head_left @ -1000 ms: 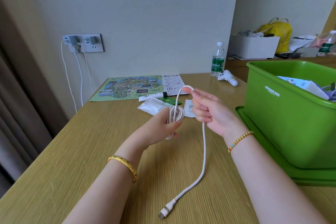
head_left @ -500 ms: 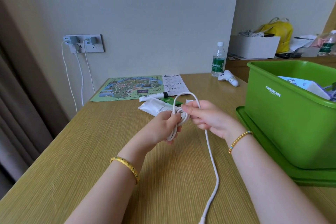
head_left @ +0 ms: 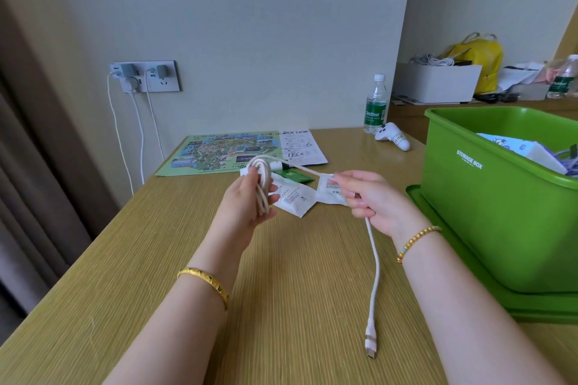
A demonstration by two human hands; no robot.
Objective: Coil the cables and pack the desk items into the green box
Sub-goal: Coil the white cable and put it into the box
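My left hand (head_left: 247,206) holds several white loops of a charging cable (head_left: 262,184) above the wooden desk. A strand runs from the coil to my right hand (head_left: 369,200), which pinches it about a hand's width to the right. Below my right hand the loose tail of the cable hangs down, and its plug (head_left: 370,345) lies near the desk's front edge. The green box (head_left: 488,206) stands on its green lid (head_left: 438,228) at the right, with papers and a cable inside.
Behind my hands lie white packets (head_left: 295,198), a green sachet (head_left: 295,176), a marker (head_left: 278,165), a colourful map (head_left: 219,151) and a sheet of paper (head_left: 300,147). Further back are a water bottle (head_left: 375,106) and a white controller (head_left: 392,136). Chargers hang from a wall socket (head_left: 147,76).
My hands have drawn apart: the right one slid along the cable to the right, and the left one lifted the coil. The loose tail is shorter and its plug is back in view.
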